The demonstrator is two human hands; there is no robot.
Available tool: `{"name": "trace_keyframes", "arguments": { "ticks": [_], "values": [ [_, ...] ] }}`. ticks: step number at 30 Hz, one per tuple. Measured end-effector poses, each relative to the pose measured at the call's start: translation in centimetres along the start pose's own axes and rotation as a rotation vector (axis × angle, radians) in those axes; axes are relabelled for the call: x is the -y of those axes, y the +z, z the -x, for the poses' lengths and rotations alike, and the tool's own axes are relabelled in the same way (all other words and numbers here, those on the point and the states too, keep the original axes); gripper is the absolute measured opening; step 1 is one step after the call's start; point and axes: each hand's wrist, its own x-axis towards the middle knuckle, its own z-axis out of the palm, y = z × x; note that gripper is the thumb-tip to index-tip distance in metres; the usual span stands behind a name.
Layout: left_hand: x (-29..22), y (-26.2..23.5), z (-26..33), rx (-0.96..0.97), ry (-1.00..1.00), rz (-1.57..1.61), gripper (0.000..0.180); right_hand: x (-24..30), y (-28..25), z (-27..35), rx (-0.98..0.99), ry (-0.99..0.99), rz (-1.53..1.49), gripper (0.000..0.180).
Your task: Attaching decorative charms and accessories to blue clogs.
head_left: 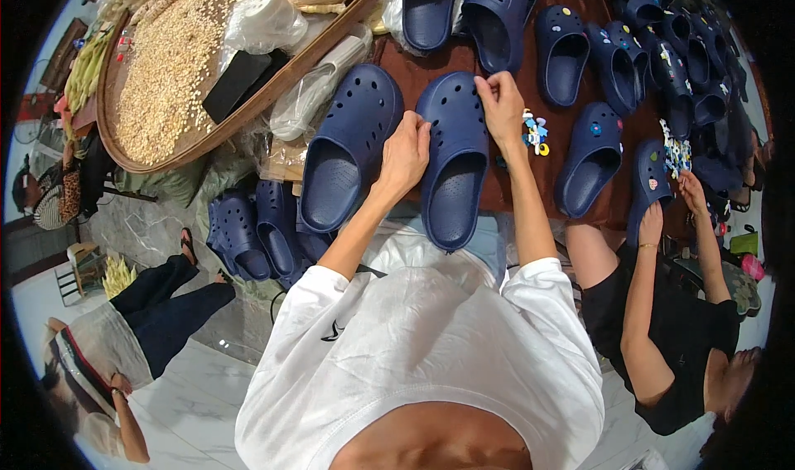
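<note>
A navy clog [454, 168] is pinned at its perforated toe by both hands: the left hand [406, 151] curled on its left edge, the right hand [502, 106] closed over its top. Charms [535, 132] lying just right of the right hand could be knocked off the brown table [414, 64] by a careless wrist.

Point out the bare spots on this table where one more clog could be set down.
Little is free. The clearest bare brown patch lies between the right hand, on the middle clog, and the charm-topped clog, though a small charm pile takes part of it. Upper right, the packed clogs leave nothing. Left, the grain tray and plastic bags crowd in.
</note>
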Motion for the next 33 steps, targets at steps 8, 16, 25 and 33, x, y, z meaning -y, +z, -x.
{"name": "trace_keyframes", "arguments": {
  "ticks": [8,16,25,33],
  "values": [
    [-3.1,-1.7,-1.9,0.051,-0.232,0.349,0.033,2.8,-3.1,2.4,0.107,-0.022,-0.069,0.032],
    [-5.7,0.6,-2.1,0.064,-0.013,0.384,0.044,6.7,-4.0,5.1,0.268,-0.237,-0.172,0.028],
    [-4.9,-1.2,4.4,-0.063,0.187,-0.006,0.055,-3.3,-4.3,5.3,-0.029,0.021,-0.039,0.027],
    [-2.9,1.0,5.4,-0.187,0.155,-0.122,0.053,-5.4,-3.4,7.4,-0.016,-0.038,0.174,0.028]
  ]
}}
